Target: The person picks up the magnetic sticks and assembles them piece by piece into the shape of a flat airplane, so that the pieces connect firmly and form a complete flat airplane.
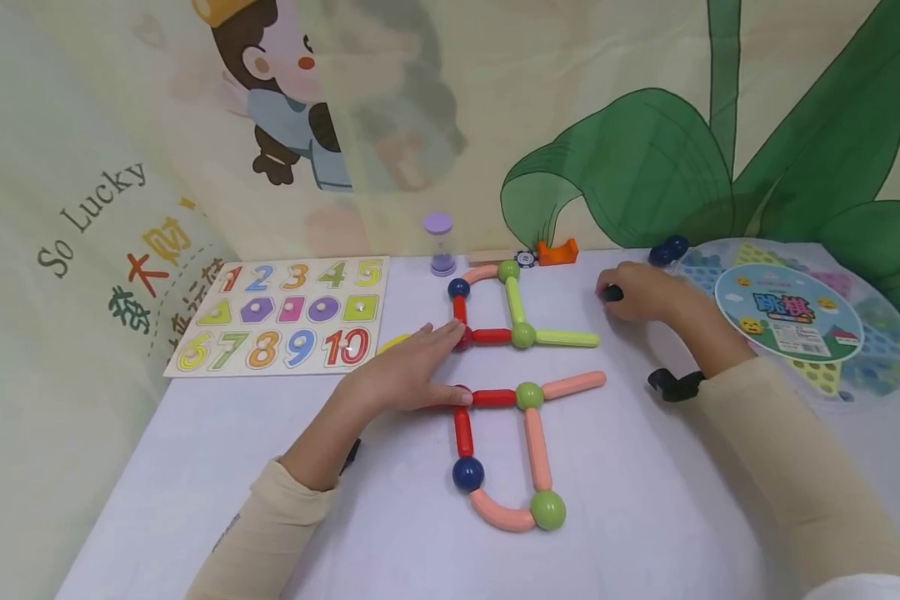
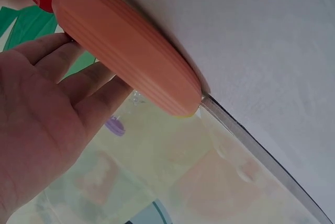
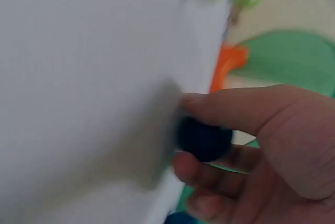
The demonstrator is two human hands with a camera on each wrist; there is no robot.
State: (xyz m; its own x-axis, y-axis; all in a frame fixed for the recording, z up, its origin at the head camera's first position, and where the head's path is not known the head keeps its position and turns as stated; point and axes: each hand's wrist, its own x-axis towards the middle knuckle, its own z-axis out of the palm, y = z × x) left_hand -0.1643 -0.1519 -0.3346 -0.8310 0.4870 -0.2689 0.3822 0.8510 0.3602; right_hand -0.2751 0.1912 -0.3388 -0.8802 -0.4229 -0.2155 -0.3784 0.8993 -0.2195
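Note:
My left hand (image 1: 412, 367) spreads over the left side of two magnetic stick-and-ball shapes. Its fingertips touch the upper red ball (image 1: 462, 337), and its thumb lies on the lower red ball (image 1: 461, 395). In the left wrist view, a salmon stick (image 2: 125, 46) attached to a red ball passes by the straight fingers. The right hand (image 1: 641, 292) pinches a dark blue ball (image 3: 204, 139) between thumb and fingers, close over the table. Left of it, a lime stick (image 1: 566, 338) and a salmon stick (image 1: 574, 385) point right from green balls.
A number puzzle board (image 1: 277, 317) lies at left. Along the back stand a purple hourglass (image 1: 441, 246) and an orange piece (image 1: 557, 252). More dark blue balls (image 1: 669, 250) sit behind the right hand, beside a round checkers set (image 1: 789, 312).

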